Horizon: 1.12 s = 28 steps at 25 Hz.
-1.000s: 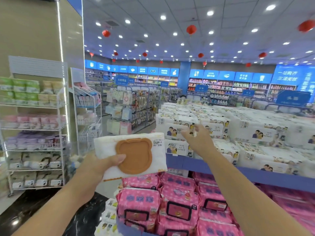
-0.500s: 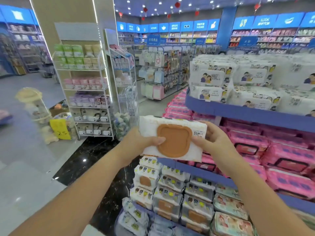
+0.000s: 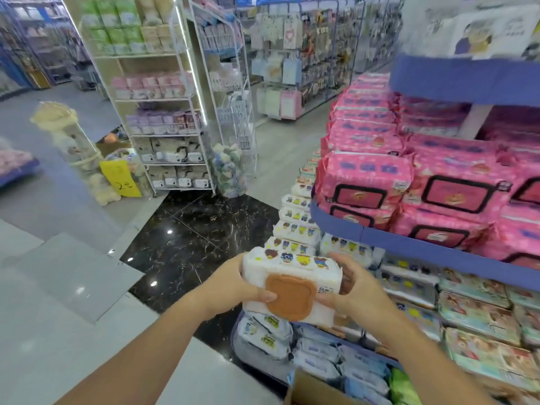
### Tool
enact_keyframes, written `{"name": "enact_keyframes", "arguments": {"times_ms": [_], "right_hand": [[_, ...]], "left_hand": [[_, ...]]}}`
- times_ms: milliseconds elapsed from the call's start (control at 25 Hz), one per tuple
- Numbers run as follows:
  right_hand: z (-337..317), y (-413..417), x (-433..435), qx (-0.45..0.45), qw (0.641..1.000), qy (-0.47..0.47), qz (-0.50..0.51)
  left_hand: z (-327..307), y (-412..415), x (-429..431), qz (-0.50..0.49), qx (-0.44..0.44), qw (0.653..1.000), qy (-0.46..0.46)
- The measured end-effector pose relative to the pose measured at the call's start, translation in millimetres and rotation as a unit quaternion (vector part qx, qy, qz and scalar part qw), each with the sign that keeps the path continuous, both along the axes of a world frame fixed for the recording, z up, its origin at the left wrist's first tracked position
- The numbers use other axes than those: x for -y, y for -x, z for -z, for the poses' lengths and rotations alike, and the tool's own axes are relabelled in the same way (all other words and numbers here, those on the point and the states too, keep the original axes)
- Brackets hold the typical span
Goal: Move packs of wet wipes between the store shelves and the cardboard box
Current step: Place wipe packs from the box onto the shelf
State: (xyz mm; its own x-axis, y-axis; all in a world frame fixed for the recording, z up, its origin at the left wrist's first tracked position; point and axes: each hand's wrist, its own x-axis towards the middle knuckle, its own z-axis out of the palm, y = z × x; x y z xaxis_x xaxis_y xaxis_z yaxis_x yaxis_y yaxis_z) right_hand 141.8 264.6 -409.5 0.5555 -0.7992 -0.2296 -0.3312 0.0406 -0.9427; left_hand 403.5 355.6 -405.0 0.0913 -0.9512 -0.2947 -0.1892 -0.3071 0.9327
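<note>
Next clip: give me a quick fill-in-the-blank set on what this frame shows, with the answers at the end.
1. Counting the left hand and the right hand, the white pack is gripped by exactly ____ hands.
2. The stacked packs on the blue-edged shelf to the right are ____ in colour.
3. The cardboard box shows at the ____ edge of the view.
Missing words: two; pink; bottom.
</note>
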Motion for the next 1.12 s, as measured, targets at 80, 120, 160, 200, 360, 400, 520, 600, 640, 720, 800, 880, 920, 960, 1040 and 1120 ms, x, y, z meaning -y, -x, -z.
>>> {"name": "enact_keyframes", "arguments": {"times_ms": [80, 120, 160, 200, 360, 400, 520, 600, 640, 720, 800, 880, 920, 960, 1040, 1120], "right_hand": [[50.3, -29.5, 12.7, -0.021, 1.0, -0.009, 0.001], [73.2, -42.4, 20.3, -0.035, 0.999, -0.008, 0.005], [92.6, -53.8, 27.9, -0.044, 0.999, -0.003, 0.016], [111.0, -63.1, 36.1, -0.066, 0.997, 0.012, 0.028], [156.5, -89.0, 70.4, -0.198, 0.973, 0.12, 0.01], [163.3, -93.8, 78.5, -0.213, 0.966, 0.147, 0.009], [184.4, -101.1, 96.5, -0.236, 0.945, 0.224, 0.032], [203.7, -100.0, 102.4, -0.285, 0.918, 0.269, 0.053], [214.9, -98.0, 102.8, -0.315, 0.903, 0.287, 0.054], [232.7, -97.4, 100.2, -0.355, 0.885, 0.298, 0.049], [239.6, -98.3, 99.8, -0.361, 0.881, 0.302, 0.048], [239.0, -97.3, 100.0, -0.369, 0.874, 0.312, 0.044], [236.6, -97.2, 99.3, -0.37, 0.874, 0.314, 0.038], [234.6, -96.0, 98.2, -0.362, 0.877, 0.313, 0.034], [228.3, -92.1, 93.6, -0.334, 0.897, 0.287, 0.04], [221.2, -86.8, 83.3, -0.307, 0.92, 0.236, 0.053]], "left_hand": [[52.7, -29.7, 14.8, -0.012, 0.02, 0.999, -0.026], [77.0, -43.3, 23.5, -0.016, 0.034, 0.999, -0.033], [96.9, -54.4, 32.6, -0.021, 0.053, 0.998, -0.038], [116.0, -64.4, 42.1, -0.025, 0.074, 0.996, -0.044], [179.7, -95.0, 81.7, -0.011, 0.118, 0.993, -0.011], [192.1, -100.0, 90.9, -0.013, 0.115, 0.993, -0.001], [218.7, -107.1, 117.0, -0.025, 0.095, 0.995, 0.03], [234.1, -100.5, 132.0, -0.019, 0.101, 0.994, 0.028], [242.5, -95.7, 137.1, -0.007, 0.112, 0.994, 0.019], [258.6, -87.0, 141.4, 0.023, 0.13, 0.991, -0.007], [268.3, -85.1, 141.4, 0.024, 0.138, 0.99, -0.009], [268.9, -86.3, 140.6, 0.026, 0.148, 0.989, -0.007], [266.0, -86.7, 139.3, 0.031, 0.147, 0.989, -0.008], [262.8, -86.3, 137.0, 0.031, 0.14, 0.99, -0.011], [258.1, -82.6, 130.4, 0.026, 0.12, 0.992, -0.027], [254.1, -76.1, 117.3, -0.002, 0.1, 0.994, -0.051]]}}
